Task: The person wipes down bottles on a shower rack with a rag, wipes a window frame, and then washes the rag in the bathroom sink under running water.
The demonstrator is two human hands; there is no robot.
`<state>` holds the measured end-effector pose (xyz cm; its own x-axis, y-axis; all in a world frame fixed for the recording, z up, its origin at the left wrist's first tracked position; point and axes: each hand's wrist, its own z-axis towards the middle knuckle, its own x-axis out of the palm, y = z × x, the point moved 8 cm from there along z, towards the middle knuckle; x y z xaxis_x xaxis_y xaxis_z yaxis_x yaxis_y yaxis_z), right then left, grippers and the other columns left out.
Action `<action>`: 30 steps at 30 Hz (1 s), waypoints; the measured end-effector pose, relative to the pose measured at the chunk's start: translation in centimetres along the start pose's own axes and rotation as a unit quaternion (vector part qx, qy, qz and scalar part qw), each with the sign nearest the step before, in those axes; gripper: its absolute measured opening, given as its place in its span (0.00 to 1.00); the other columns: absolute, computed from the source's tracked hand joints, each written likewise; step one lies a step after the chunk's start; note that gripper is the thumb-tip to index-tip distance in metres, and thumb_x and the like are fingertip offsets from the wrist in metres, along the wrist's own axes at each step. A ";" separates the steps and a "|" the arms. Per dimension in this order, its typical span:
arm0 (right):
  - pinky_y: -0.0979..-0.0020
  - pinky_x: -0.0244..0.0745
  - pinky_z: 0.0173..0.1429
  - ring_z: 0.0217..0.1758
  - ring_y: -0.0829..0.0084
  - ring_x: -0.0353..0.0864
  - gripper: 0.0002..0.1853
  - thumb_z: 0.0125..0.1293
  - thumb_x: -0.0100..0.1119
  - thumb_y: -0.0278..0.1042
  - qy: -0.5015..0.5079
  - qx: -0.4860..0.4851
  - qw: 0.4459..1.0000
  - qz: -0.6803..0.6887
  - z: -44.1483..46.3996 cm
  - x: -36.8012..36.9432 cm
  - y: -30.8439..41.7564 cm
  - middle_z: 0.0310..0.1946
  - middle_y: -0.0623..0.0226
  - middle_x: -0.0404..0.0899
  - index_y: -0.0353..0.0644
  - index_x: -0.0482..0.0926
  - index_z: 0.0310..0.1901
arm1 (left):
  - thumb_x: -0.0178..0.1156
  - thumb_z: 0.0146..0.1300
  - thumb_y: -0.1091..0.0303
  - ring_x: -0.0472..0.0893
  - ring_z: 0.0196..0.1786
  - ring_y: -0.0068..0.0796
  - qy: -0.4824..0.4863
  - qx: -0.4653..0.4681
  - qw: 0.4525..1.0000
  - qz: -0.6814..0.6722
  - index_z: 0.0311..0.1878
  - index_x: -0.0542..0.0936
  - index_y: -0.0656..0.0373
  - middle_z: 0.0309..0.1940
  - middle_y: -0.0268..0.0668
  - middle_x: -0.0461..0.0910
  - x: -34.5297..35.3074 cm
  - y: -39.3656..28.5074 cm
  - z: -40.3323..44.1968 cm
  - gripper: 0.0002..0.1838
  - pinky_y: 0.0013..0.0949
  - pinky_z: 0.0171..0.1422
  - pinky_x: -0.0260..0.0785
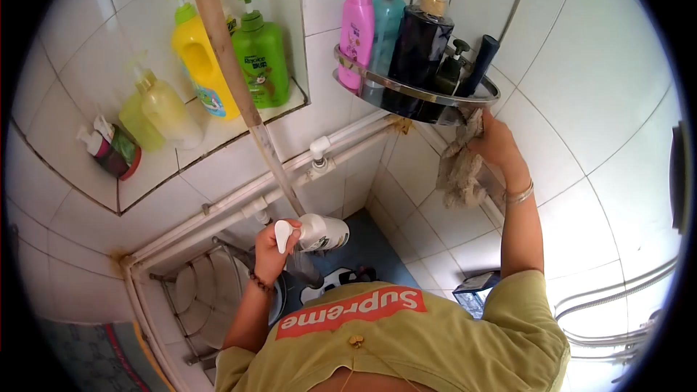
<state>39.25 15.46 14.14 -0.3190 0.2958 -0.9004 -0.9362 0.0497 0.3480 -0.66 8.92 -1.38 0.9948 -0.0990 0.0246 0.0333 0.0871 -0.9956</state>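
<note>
The shelf [428, 98] carries a pink bottle [357, 29], a teal bottle [388, 18], a dark bottle [421, 43] with a tan pump, a small pump bottle [449, 75] and a dark tube [482, 62]. At the shelf's right end, the right hand [499, 147] grips a rag [462, 174] that hangs below the rim. Below and left of the shelf, the left hand [272, 252] holds a white bottle [324, 233] at its pump end. Left of the shelf lean a pole [232, 58] and, behind it on a ledge [294, 101], stand a green bottle [263, 65] and a yellow bottle [205, 65].
</note>
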 end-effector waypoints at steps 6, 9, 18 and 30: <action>0.72 0.70 0.21 0.22 0.67 0.75 0.33 0.39 0.59 0.27 0.156 0.055 0.985 0.050 0.5 -0.9 3.5 0.27 0.59 0.74 0.38 0.60 0.52 | 0.56 0.52 0.72 0.64 0.16 0.10 -0.001 0.004 1.000 -0.007 0.33 0.76 0.60 0.16 0.24 0.68 0.1 0.0 0.4 0.05 0.16 0.20 0.54; 0.79 0.67 0.16 0.19 0.78 0.71 0.24 0.41 0.56 0.25 0.186 0.064 0.979 0.056 0.9 -0.5 2.0 0.24 0.66 0.72 0.37 0.66 0.45 | 0.56 0.52 0.73 0.64 0.16 0.10 0.007 0.001 1.000 -0.004 0.32 0.76 0.60 0.16 0.24 0.68 0.5 0.3 0.5 0.05 0.16 0.20 0.54; 0.82 0.67 0.22 0.24 0.83 0.69 0.20 0.44 0.56 0.25 0.214 -0.009 0.957 0.198 -1.7 0.1 1.3 0.27 0.72 0.72 0.39 0.68 0.43 | 0.56 0.51 0.73 0.63 0.17 0.10 0.017 0.014 1.000 0.004 0.33 0.76 0.60 0.16 0.24 0.69 0.8 -0.7 -0.2 0.05 0.16 0.20 0.54; 0.77 0.63 0.49 0.44 0.76 0.67 0.23 0.51 0.55 0.26 0.130 0.023 0.942 0.309 -6.4 -0.8 -0.7 0.39 0.66 0.71 0.35 0.63 0.50 | 0.56 0.52 0.72 0.64 0.17 0.10 0.012 0.008 1.000 -0.001 0.34 0.76 0.59 0.17 0.24 0.70 -0.4 -0.1 -0.7 0.05 0.16 0.20 0.56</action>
<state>39.18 9.07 12.94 -0.8321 0.0387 -0.5533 -0.5540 -0.0128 0.8324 -1.09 8.29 -1.34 0.9920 -0.1235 0.0244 0.0373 0.1031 -0.9940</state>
